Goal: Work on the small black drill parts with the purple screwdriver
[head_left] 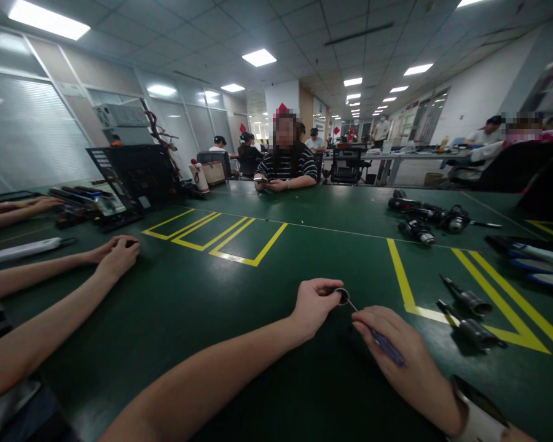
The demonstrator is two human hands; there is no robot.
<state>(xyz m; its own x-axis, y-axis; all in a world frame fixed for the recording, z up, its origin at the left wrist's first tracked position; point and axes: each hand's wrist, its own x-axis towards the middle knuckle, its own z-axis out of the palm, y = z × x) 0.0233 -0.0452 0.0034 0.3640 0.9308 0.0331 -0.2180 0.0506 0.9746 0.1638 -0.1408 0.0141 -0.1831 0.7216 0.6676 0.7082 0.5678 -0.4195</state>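
My left hand (314, 306) pinches a small ring-shaped metal part (344, 296) between thumb and fingertips, above the green table. My right hand (399, 350) is closed round a screwdriver (387, 347) with a bluish-purple handle. Its thin shaft points up and left, and its tip meets the ring's opening; whether it touches the inside I cannot tell. To the right of my right hand, two dark cylindrical tool parts with narrow ends (467, 298) lie near the yellow tape. A watch (482, 402) is on my right wrist.
Several black tool assemblies (431, 215) lie farther back on the right. Yellow tape (239, 258) outlines boxes on the green table (188, 319). At left are another person's hands (120, 255), a white elongated object (25, 250) and a black rack (136, 175). Someone sits opposite (288, 162).
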